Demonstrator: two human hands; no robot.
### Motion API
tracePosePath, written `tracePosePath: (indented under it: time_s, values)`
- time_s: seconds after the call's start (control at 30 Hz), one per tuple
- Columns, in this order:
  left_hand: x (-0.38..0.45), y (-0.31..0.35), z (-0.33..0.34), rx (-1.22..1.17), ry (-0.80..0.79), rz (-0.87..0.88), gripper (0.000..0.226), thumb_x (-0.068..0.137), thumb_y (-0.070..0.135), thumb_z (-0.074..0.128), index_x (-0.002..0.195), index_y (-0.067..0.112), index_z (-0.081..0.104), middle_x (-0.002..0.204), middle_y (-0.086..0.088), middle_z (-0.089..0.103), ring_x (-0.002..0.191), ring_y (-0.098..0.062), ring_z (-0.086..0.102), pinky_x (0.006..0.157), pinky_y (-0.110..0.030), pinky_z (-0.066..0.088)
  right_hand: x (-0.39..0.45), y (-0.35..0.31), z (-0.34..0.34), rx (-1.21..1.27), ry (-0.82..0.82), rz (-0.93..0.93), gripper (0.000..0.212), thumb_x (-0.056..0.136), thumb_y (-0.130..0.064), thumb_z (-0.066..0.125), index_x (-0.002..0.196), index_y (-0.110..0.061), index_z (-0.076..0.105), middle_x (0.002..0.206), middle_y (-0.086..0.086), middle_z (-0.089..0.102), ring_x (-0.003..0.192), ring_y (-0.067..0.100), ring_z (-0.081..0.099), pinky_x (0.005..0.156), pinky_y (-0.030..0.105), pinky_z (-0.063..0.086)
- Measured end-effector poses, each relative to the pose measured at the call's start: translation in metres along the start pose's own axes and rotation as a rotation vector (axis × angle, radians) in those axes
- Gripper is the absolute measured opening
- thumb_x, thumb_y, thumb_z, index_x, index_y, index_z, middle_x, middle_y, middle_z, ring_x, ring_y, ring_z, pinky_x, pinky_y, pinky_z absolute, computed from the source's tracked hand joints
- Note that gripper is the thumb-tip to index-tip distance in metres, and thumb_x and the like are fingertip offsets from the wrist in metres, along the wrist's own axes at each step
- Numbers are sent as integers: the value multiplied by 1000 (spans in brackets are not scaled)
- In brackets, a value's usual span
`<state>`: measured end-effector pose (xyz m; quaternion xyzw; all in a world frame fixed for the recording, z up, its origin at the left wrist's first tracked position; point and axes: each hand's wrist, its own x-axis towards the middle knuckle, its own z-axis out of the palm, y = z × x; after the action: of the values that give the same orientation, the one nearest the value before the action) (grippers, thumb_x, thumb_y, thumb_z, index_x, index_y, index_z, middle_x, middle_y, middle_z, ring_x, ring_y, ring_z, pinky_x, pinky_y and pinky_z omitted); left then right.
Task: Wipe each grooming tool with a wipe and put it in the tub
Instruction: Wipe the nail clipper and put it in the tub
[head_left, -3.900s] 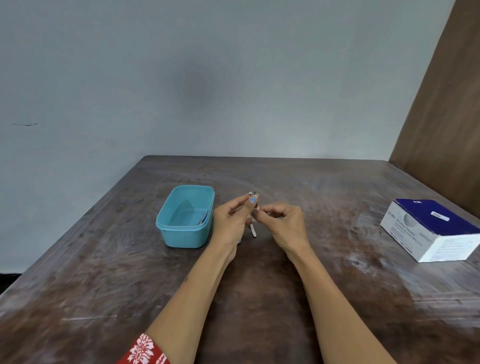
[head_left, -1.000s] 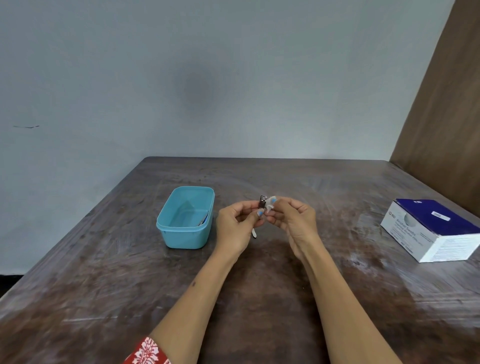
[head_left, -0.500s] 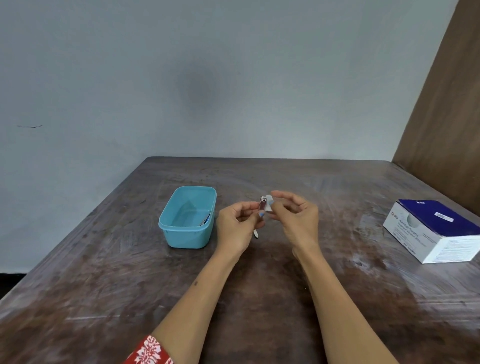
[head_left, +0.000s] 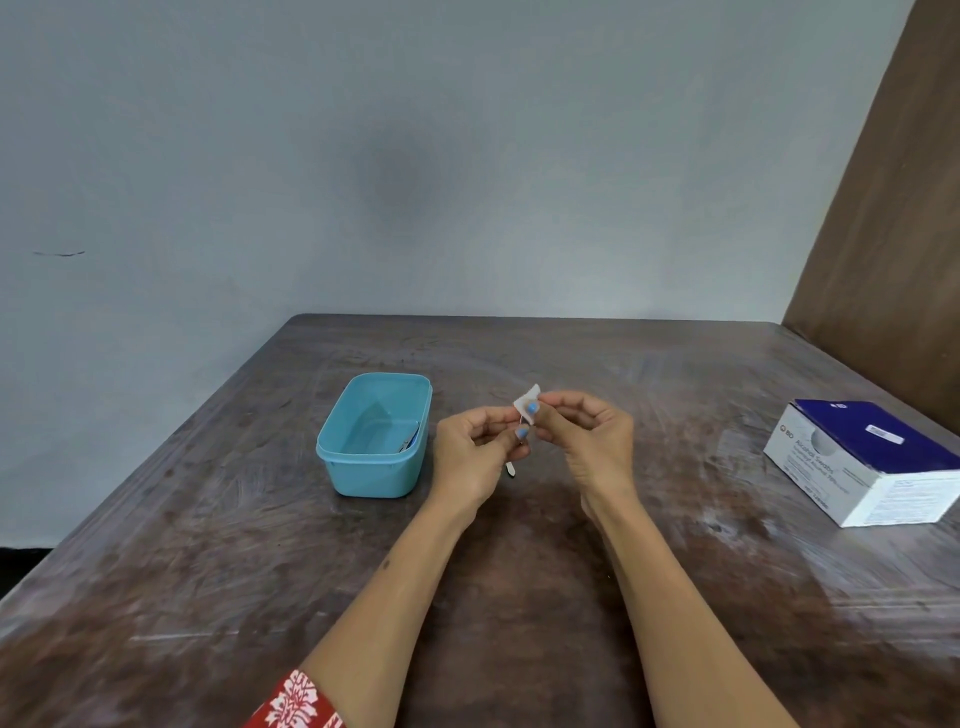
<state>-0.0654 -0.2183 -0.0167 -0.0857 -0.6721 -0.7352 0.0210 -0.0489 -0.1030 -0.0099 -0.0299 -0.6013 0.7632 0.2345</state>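
Nearest you, a red and white patterned sleeve (head_left: 298, 699) shows at your left elbow, and both bare forearms reach out over the worn brown table (head_left: 208, 597); further out, your left hand (head_left: 470, 454) curls its fingers round a small metal grooming tool (head_left: 511, 467), most of it hidden in the grip, only its lower tip poking out under the hand just above the tabletop; your right hand (head_left: 589, 439) sits close against the left, thumb and fingertips pinching a small white wipe (head_left: 525, 397) pressed over the tool's top end, so both hands are closed on something and meeting in the middle; just left of your left hand stands the blue tub (head_left: 337, 462), lid off, with something small and metal lying against its right inner wall, too small to name; well off to the right sits a white and dark blue box (head_left: 852, 483) of swabs, near the table's edge; beyond the table rises a pale wall (head_left: 415, 156), with a brown panel (head_left: 893, 208) at far right.
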Motion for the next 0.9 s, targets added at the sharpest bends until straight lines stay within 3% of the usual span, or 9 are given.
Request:
tracePosePath:
  time_s: [0.27,0.4,0.6,0.9]
  values:
    - [0,-2,0,-13,23,12,19,81,-4,65,98,2,69,85,-6,71,76,-14,69,69,-24,59,0,-1,-1,7,-41,64,11,73,-2,76,79,-9,70,71,3,73,72,15,69,69,28,57]
    - [1,-2,-1,12,7,6,20,80,-4,66,98,4,69,84,-4,71,76,-14,70,70,-26,59,0,-1,-2,4,-39,63,11,73,-4,76,81,-9,70,72,1,74,70,11,69,65,22,56]
    - [2,-3,-1,75,10,29,20,81,-5,65,100,2,69,87,-10,70,75,-16,69,72,-30,59,-1,-1,-1,-50,-63,119,9,77,-12,74,78,-21,73,65,-7,71,65,3,58,56,20,41]
    - [2,-4,-2,158,4,49,21,81,-3,65,101,4,69,90,-12,71,82,-21,70,76,-36,59,3,0,-4,59,-82,244,5,83,-10,67,81,-8,70,67,3,64,62,10,53,53,18,47]
